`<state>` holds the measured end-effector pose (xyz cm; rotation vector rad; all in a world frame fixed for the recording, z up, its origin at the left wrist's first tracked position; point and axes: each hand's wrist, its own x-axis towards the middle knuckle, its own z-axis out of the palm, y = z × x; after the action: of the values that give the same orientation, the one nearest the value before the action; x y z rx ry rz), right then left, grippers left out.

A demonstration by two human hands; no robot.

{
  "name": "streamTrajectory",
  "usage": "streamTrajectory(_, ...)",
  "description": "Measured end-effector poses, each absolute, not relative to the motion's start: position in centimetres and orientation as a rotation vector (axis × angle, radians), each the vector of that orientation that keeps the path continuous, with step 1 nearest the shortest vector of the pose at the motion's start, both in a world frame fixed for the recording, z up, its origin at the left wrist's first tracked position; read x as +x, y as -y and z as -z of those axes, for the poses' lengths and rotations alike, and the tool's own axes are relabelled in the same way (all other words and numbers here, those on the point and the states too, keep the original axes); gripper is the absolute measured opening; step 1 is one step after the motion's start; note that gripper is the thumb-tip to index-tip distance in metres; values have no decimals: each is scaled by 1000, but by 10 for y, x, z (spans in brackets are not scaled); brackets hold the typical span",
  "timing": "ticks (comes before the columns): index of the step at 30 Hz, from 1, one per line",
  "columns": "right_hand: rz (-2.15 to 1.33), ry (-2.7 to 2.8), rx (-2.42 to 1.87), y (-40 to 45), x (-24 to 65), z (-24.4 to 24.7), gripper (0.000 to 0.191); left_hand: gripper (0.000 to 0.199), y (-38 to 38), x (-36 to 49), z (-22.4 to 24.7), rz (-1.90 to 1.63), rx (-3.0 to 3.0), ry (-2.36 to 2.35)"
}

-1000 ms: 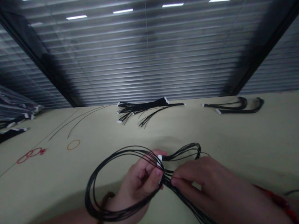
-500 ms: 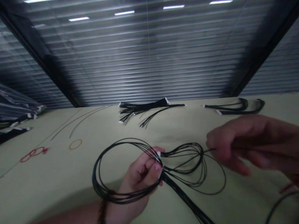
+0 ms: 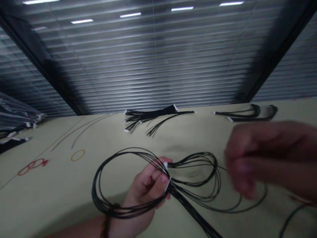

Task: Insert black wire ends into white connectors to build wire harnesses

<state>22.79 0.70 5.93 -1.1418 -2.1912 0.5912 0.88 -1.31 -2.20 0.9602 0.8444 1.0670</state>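
My left hand (image 3: 146, 195) is closed on a wire harness, a bundle of thin black wires (image 3: 190, 208) with white connectors (image 3: 165, 165) at the fingertips. To the left of the connectors the wires form a wide loop (image 3: 93, 188) hanging over my wrist; to the right they curl into smaller loops (image 3: 215, 165). My right hand (image 3: 267, 158), smeared by motion, is closed at the right with its fingers pinched together. A single black wire runs from the loops to these fingers, and another long loop passes below them. The exact grip is blurred.
At the table's back edge lie black wire bundles (image 3: 153, 114) and two bent harnesses (image 3: 242, 114). Further left are loose wires (image 3: 81, 129), a yellow rubber band (image 3: 78, 155), red loops (image 3: 32, 166) and plastic-bagged harnesses (image 3: 17, 115). Blinds (image 3: 158, 59) stand behind the table.
My right hand has shifted slightly right and its fingers have drawn together. One wire loop below it has stretched further to the right. My left hand keeps its hold.
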Motion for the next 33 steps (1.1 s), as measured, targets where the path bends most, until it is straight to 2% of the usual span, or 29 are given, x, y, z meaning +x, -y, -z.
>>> streamTrajectory(2,-578,2300,-1084,3,213,-50,19,37,14,8,18,-1047,936,-879)
streamTrajectory(4,-422,2381,-1071,6,204,-40,14,42,15,8,15,-1035,922,-902)
streamTrajectory(9,-161,2391,-1018,4,199,-26,18,45,19,8,16,-973,937,-927)
streamTrajectory(13,-33,2376,-976,5,197,-24,24,37,18,8,22,-1023,969,-796)
streamTrajectory(20,15,2388,-970,9,196,-25,30,28,13,9,27,-1085,1028,-585)
streamTrajectory(25,10,2407,-958,11,194,-23,32,28,17,10,28,-1009,1086,-652)
streamTrajectory(29,29,2449,-935,9,191,-24,30,27,18,10,26,-951,1119,-677)
streamTrajectory(33,227,2455,-1000,6,198,-30,18,27,15,11,26,-1006,1047,-767)
